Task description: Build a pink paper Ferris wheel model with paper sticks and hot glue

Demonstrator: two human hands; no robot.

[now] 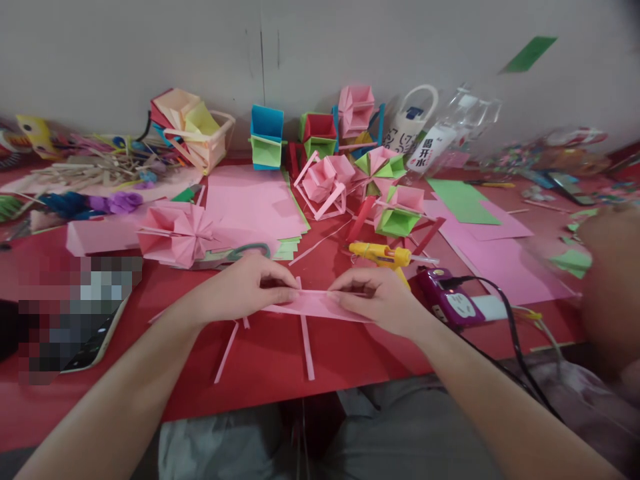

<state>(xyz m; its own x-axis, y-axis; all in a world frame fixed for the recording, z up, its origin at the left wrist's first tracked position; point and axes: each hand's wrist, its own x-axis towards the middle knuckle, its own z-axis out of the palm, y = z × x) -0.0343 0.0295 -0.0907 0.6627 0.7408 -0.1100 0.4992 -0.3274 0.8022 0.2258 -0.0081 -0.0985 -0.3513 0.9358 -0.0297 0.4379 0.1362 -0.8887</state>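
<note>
Btwn L hand [249, 288] & R hand [383, 300], pink paper [320, 305] looks long, narrow.

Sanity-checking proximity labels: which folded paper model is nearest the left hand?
The pink paper model at front left, just beyond the left hand; the rest sit farther back or to the right.

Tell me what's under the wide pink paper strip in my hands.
Below the wide pink paper strip is the red tabletop. A narrow pink paper strip emerges at the wide strip's near edge, a pink paper tip at its far edge; whether they join underneath is covered.
</note>
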